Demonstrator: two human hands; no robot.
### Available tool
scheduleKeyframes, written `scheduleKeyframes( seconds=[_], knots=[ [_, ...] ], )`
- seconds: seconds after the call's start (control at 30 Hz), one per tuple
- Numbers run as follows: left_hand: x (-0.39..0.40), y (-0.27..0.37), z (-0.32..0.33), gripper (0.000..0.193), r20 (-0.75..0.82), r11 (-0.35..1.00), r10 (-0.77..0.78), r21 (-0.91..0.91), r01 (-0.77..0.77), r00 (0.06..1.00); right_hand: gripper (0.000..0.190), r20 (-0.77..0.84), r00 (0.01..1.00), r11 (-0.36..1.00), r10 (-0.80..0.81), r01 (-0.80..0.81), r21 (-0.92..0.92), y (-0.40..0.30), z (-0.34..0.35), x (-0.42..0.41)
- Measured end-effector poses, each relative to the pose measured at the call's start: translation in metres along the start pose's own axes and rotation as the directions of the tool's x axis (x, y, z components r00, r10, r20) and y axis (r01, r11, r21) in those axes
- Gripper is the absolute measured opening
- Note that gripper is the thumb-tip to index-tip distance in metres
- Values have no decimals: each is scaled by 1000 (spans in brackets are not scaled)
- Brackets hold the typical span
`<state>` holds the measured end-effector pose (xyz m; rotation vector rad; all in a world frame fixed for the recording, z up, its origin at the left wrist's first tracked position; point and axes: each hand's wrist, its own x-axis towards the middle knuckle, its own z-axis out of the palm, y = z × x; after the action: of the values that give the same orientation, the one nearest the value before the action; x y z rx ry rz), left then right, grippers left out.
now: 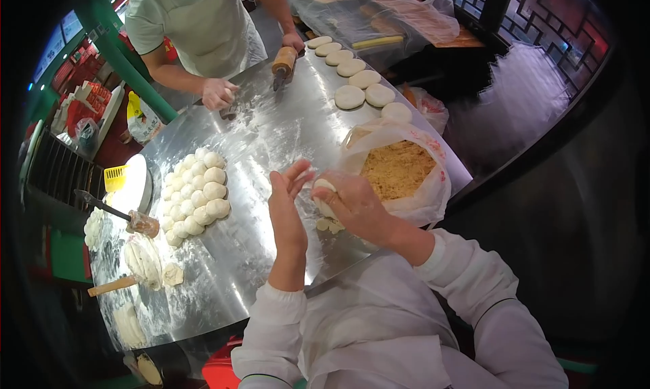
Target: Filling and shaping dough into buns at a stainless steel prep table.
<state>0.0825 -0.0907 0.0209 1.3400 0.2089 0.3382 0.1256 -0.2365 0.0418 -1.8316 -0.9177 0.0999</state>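
Note:
My right hand [355, 203] is curled around a pale piece of dough [325, 198], part of which my fingers hide. Beside it my left hand [288, 211] is raised and empty, palm turned toward the dough, fingers apart. Small dough scraps [330, 225] lie on the steel table [264, 150] just below my right hand. To the right of that hand stands a plastic bag [426, 214], folded open around a crumbly golden-brown filling [398, 168]. Several flat dough rounds [349, 97] run along the table's right edge beyond the bag.
Opposite, a co-worker's hand [218, 93] rests near a wooden rolling pin [283, 61]. Clustered dough balls [195, 191] sit to the left. Farther left are a roller with a dark handle [142, 224], a dough lump [142, 262], a wooden handle [112, 285] and a yellow slotted scoop [115, 178].

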Motion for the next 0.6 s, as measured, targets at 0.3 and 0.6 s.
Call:
scheduleKeyframes(
  seconds=[0.3,0.6],
  knots=[
    [-38,10,13,55,56,992,-52,-113,59,997,51,-388,920,954,63,58,294,-1,35,31],
    [-16,15,-35,67,325,954,-281,-6,299,903,28,125,970,922,207,-236,307,-5,26,12]
  ],
)
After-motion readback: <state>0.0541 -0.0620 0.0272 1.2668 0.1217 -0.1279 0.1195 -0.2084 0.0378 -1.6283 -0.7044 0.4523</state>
